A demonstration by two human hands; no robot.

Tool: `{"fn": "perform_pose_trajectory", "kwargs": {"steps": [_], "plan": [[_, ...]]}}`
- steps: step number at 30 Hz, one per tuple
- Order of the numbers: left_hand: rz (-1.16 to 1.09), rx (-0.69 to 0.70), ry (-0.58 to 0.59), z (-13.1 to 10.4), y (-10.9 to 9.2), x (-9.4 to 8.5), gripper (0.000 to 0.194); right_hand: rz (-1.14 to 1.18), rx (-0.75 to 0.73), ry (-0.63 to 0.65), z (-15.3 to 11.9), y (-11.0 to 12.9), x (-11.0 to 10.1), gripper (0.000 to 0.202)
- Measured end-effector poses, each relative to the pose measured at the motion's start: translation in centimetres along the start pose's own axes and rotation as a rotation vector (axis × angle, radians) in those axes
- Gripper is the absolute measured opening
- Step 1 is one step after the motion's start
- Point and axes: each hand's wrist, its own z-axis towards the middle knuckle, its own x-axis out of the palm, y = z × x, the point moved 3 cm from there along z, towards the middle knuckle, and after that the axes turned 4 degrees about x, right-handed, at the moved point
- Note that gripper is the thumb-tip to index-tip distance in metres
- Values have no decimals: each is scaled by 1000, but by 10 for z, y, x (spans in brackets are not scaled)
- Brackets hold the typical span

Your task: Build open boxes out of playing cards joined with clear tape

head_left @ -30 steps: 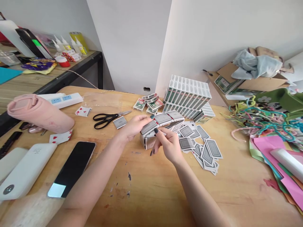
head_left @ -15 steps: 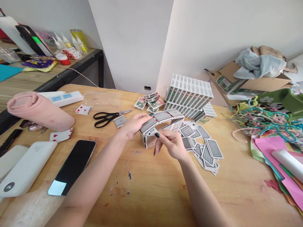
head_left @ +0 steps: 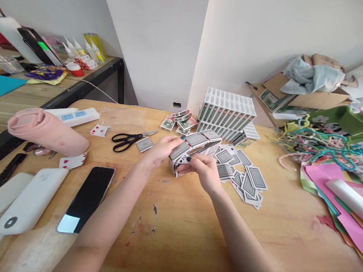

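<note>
A box-like structure of folded playing cards [head_left: 195, 140] stands in front of me, grey patterned backs along its top and an opening on its near side. My left hand [head_left: 164, 150] pinches its left upper edge. My right hand [head_left: 203, 168] is closed on a playing card [head_left: 183, 158] showing a 2 at its corner, at the structure's near left side; the fingers are partly hidden behind the card. Loose playing cards [head_left: 249, 183] lie spread to the right of the structure. A folded card [head_left: 144, 144] and black-handled scissors [head_left: 127, 140] lie to the left.
Stacked card boxes [head_left: 227, 109] and a few loose packs [head_left: 181, 120] stand behind. On the left are a phone [head_left: 87, 198], a white power bank [head_left: 34, 200], a pink bottle [head_left: 48, 132] and a power strip [head_left: 81, 116]. Pipe cleaners [head_left: 317, 143] and coloured paper [head_left: 326, 189] lie right.
My right hand's fingers have moved from below the near edge up behind the card, and the hand has shifted slightly left. My left hand keeps its hold on the structure.
</note>
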Motion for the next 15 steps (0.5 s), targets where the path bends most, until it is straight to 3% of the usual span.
{"fn": "perform_pose_trajectory", "kwargs": {"steps": [7,15], "plan": [[65,21,10,-1,-1,1,22,55,54,-35,-1,1,3,23],[184,61,-40,0,-2,-4,25,87,16,178,4,0,-2,30]]}}
